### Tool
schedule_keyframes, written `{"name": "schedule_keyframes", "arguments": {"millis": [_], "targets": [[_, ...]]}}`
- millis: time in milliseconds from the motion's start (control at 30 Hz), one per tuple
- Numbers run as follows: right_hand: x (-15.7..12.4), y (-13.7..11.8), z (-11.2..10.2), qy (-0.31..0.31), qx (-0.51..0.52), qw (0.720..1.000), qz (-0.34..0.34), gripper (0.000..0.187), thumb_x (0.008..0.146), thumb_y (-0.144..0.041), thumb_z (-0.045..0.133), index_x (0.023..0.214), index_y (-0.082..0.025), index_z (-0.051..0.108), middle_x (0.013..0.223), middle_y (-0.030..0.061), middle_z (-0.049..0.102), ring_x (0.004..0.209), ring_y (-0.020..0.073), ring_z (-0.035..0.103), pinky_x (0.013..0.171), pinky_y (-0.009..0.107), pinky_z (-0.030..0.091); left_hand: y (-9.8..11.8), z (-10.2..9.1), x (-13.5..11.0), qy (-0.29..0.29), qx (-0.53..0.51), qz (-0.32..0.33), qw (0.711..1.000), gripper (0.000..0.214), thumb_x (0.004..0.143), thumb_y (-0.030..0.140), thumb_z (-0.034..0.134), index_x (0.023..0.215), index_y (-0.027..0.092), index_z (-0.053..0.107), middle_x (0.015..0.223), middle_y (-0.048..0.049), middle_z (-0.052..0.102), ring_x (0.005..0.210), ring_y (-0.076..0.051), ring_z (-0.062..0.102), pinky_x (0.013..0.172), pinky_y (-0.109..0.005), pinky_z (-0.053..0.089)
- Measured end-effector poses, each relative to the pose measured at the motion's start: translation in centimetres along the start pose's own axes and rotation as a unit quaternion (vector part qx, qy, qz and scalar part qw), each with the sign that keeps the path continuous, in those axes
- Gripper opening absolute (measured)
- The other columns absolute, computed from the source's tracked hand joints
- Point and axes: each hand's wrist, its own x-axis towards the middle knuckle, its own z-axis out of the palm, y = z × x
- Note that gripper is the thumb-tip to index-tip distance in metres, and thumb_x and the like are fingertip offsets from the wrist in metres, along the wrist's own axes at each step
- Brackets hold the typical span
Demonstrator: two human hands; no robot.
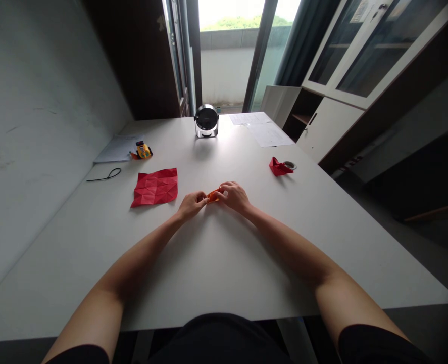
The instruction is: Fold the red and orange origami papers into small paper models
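Observation:
Between my two hands is a small piece of folded orange paper [213, 196], just above or on the white table [224, 268]. My left hand [193, 203] pinches its left end with thumb and fingertips. On the other side, my right hand [234, 196] has its fingers closed on the right end and hides part of it. Left of my hands lies a creased sheet of red paper [155, 187], spread flat. A folded red paper shape [279, 167] sits farther off to the right, touching or close to a roll of tape [290, 165].
A round black fan-like device [206, 120] on a metal stand is at the far middle. Printed sheets [271, 135] lie at the back right. A yellow toy-like object [143, 150], more papers [113, 149] and a black cable tie [108, 175] lie by the left wall.

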Motion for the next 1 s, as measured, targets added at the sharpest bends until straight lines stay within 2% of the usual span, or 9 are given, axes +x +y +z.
{"name": "schedule_keyframes", "arguments": {"millis": [200, 300, 433, 533, 633, 700, 800, 900, 1000], "targets": [[-0.1, -0.4, 0.2, 0.027, -0.025, 0.999, -0.014, 0.017, 0.089, -0.026, 0.061, 0.075, -0.024, 0.070, 0.105, 0.0088, 0.071, 0.105, 0.0287, 0.058, 0.093, 0.046, 0.050, 1.0, 0.5, -0.7, 0.009, 0.026, 0.023, 0.999, 0.023, 0.086, 0.045, 0.063, 0.081, 0.024, 0.068, 0.059, 0.0027, 0.053, 0.055, -0.013, 0.044, 0.055, -0.027, 0.029], [0.0, -0.3, 0.1, 0.043, 0.005, 0.999, -0.017, 0.016, 0.089, -0.022, 0.059, 0.076, -0.024, 0.069, 0.109, 0.0082, 0.071, 0.106, 0.0285, 0.058, 0.096, 0.048, 0.049, 0.5, 0.5, -0.6, 0.028, -0.010, 0.010, 1.000, 0.022, 0.086, 0.044, 0.062, 0.082, 0.023, 0.068, 0.060, 0.0028, 0.052, 0.055, -0.013, 0.044, 0.054, -0.027, 0.030], [0.2, 0.2, -0.2, 0.094, 0.072, 0.993, 0.001, 0.013, 0.089, -0.025, 0.059, 0.081, -0.024, 0.069, 0.122, 0.0076, 0.066, 0.115, 0.0281, 0.056, 0.102, 0.050, 0.047, -0.8, 0.4, 0.1, 0.061, -0.116, -0.014, 0.991, 0.023, 0.087, 0.043, 0.060, 0.083, 0.021, 0.064, 0.068, 0.0012, 0.056, 0.060, -0.013, 0.048, 0.056, -0.026, 0.035], [0.5, 0.9, -0.2, 0.117, 0.160, 0.980, 0.027, 0.013, 0.089, -0.031, 0.059, 0.085, -0.024, 0.069, 0.124, 0.0076, 0.063, 0.114, 0.0261, 0.058, 0.098, 0.048, 0.051, -1.6, 0.2, 0.7, 0.076, -0.201, -0.033, 0.976, 0.021, 0.089, 0.041, 0.058, 0.084, 0.021, 0.057, 0.068, 0.0018, 0.053, 0.060, -0.012, 0.048, 0.056, -0.025, 0.038], [0.8, 1.7, -0.1, 0.128, 0.257, 0.955, 0.070, 0.018, 0.089, -0.038, 0.057, 0.090, -0.023, 0.067, 0.117, 0.0075, 0.066, 0.106, 0.0235, 0.063, 0.089, 0.043, 0.057, -2.1, 0.2, 1.1, 0.093, -0.256, -0.066, 0.960, 0.019, 0.090, 0.040, 0.053, 0.085, 0.021, 0.051, 0.069, 0.0019, 0.053, 0.059, -0.012, 0.051, 0.059, -0.025, 0.043], [1.0, 2.1, 0.0, 0.131, 0.315, 0.934, 0.104, 0.022, 0.088, -0.043, 0.058, 0.090, -0.022, 0.065, 0.103, 0.0069, 0.069, 0.095, 0.0222, 0.067, 0.086, 0.042, 0.058, -2.5, 0.2, 1.2, 0.100, -0.269, -0.075, 0.955, 0.019, 0.090, 0.039, 0.051, 0.086, 0.021, 0.049, 0.074, 0.0003, 0.056, 0.062, -0.012, 0.054, 0.063, -0.027, 0.047], [1.3, 2.3, 0.0, 0.120, 0.414, 0.892, 0.138, 0.027, 0.087, -0.048, 0.060, 0.090, -0.021, 0.058, 0.083, 0.0032, 0.068, 0.076, 0.0196, 0.070, 0.076, 0.039, 0.060, -2.8, 0.0, 1.3, 0.106, -0.231, -0.070, 0.965, 0.019, 0.090, 0.038, 0.050, 0.083, 0.021, 0.049, 0.075, -0.0002, 0.057, 0.065, -0.013, 0.057, 0.064, -0.028, 0.048], [1.3, 1.9, -0.1, 0.117, 0.488, 0.849, 0.168, 0.032, 0.085, -0.051, 0.063, 0.091, -0.022, 0.051, 0.083, 0.0008, 0.067, 0.067, 0.0174, 0.071, 0.061, 0.032, 0.059, -2.7, -0.5, 1.0, 0.111, -0.088, -0.047, 0.989, 0.017, 0.089, 0.034, 0.052, 0.079, 0.021, 0.051, 0.076, -0.0003, 0.057, 0.068, -0.015, 0.057, 0.064, -0.028, 0.045], [1.0, 1.2, 0.1, 0.129, 0.539, 0.807, 0.204, 0.031, 0.087, -0.049, 0.061, 0.096, -0.023, 0.048, 0.087, 0.0000, 0.068, 0.065, 0.0158, 0.072, 0.055, 0.027, 0.057, -2.2, -0.9, 0.6, 0.091, 0.056, -0.012, 0.994, 0.011, 0.087, 0.026, 0.053, 0.077, 0.021, 0.054, 0.084, -0.0021, 0.060, 0.071, -0.016, 0.055, 0.066, -0.029, 0.044]]}}
